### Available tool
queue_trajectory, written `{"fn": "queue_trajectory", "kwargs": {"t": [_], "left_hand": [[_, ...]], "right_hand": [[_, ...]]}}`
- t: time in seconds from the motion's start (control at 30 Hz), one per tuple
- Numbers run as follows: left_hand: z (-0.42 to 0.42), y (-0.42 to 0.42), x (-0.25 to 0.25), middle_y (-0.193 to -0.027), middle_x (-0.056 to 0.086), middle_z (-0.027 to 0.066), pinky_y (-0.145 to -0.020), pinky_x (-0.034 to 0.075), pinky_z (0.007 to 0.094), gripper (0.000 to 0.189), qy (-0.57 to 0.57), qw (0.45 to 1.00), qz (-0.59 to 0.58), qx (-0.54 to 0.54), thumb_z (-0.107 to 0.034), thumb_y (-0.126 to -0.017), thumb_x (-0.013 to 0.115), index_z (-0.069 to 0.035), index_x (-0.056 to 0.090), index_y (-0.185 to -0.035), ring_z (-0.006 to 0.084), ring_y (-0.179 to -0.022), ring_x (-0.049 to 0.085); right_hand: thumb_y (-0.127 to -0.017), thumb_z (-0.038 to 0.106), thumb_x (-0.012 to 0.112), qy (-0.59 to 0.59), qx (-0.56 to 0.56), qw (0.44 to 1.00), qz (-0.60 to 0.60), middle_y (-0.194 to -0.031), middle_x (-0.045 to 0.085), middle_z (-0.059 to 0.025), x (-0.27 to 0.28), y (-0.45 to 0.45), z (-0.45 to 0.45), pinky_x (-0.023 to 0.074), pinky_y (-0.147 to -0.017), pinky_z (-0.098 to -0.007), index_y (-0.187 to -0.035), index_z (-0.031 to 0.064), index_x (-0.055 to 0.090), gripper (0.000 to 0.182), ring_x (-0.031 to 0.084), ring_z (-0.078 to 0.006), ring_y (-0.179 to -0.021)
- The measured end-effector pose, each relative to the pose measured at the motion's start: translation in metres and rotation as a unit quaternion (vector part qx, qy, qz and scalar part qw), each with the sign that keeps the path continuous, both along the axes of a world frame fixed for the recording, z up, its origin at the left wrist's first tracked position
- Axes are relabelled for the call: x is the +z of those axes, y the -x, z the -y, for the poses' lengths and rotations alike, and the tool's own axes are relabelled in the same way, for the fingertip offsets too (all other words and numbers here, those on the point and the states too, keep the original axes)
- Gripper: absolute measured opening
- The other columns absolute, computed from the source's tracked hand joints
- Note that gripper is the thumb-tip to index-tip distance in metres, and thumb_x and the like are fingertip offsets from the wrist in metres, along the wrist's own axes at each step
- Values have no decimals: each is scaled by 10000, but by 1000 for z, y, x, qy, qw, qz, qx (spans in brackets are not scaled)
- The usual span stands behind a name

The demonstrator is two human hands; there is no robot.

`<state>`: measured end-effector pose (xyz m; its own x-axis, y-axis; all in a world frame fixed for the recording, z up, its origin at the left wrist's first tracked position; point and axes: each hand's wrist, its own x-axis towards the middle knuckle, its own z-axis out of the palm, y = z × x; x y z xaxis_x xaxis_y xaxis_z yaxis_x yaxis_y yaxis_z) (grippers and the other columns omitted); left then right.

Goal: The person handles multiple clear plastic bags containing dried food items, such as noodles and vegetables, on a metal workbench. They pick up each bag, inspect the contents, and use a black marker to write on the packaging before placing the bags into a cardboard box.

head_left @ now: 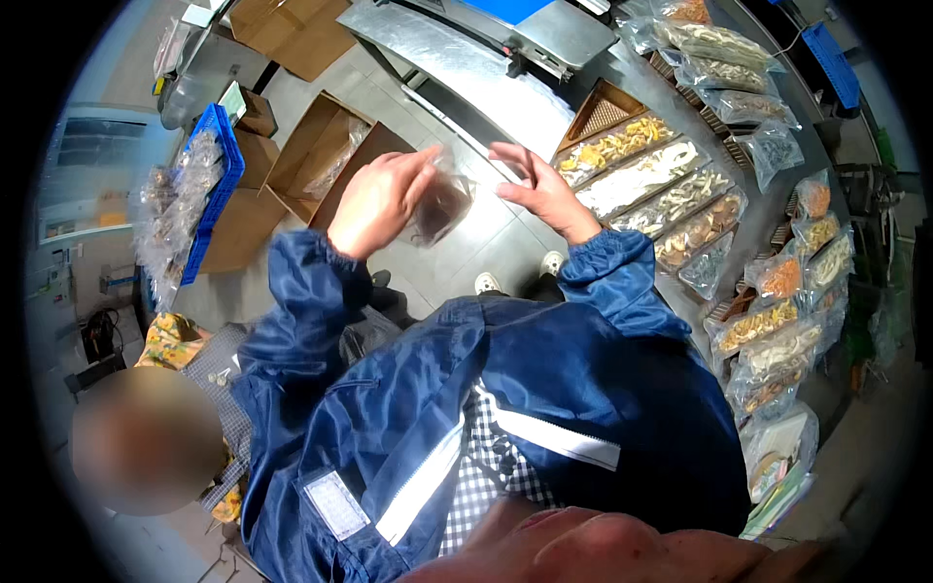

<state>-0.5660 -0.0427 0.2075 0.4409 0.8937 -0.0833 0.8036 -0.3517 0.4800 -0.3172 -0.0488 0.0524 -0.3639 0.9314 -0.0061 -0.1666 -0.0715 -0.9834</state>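
My left hand (pixel 385 195) grips the upper edge of a clear plastic bag (pixel 442 208) with something dark inside. Motion blur hides what the contents are. The bag hangs in the air above the grey tiled floor, beside an open cardboard box (pixel 310 164). My right hand (pixel 541 186) is apart from the bag, with thumb and fingers spread and nothing visible between them. Just to its right stands a row of trays with yellow dried pieces (pixel 612 151), white strips (pixel 641 181), pale slices (pixel 674 200) and brown slices (pixel 701 229).
A steel table (pixel 466 69) with a machine (pixel 539 33) stands ahead. Filled plastic bags (pixel 729 69) lie along the right-hand counter. At left, a blue crate (pixel 219 164) holds several clear bags (pixel 178 197). Another person (pixel 211 379) is close on my left.
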Motion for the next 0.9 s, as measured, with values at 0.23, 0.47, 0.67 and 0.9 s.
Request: {"fn": "queue_trajectory", "kwargs": {"t": [0.23, 0.47, 0.67, 0.9], "left_hand": [[-32, -14, 46, -953, 717, 173, -801, 522, 333, 400, 70, 971, 193, -119, -303, -1076, 448, 2, 642, -1246, 215, -851, 669], [-50, -12, 50, -1055, 702, 129, -769, 524, 320, 331, 37, 957, 286, 16, -266, -1050, 525, -27, 620, -1258, 179, -853, 658], [20, 11, -52, -1629, 196, 142, -1137, 314, 436, 1073, 324, 761, 557, 80, -608, -858, 685, -120, 89, -1605, 278, -1422, 335], [37, -42, -41, -1550, 313, 198, -1176, 270, 384, 1071, 305, 811, 494, 75, -334, -833, 799, -30, 97, -1583, 286, -1432, 335]], "right_hand": [[-705, 476, 869, -70, 114, 983, 128, -1261, 650, -138, 87, 1, -20, 461, -996, -348, -1354, 35, 565, 841, 597, -226, -1170], [-813, 323, 824, 108, 49, 991, -65, -1136, 669, -64, 103, -18, -4, 509, -906, -294, -1278, -8, 576, 622, 650, -147, -997], [-900, 339, 741, 168, -97, 953, -233, -1170, 673, -75, 82, -32, -17, 503, -939, -310, -1269, 5, 589, 521, 649, -164, -1050], [-902, 348, 736, 174, -92, 949, -248, -1212, 649, -66, 66, -1, -7, 483, -979, -322, -1306, 19, 570, 547, 615, -174, -1116]]}}
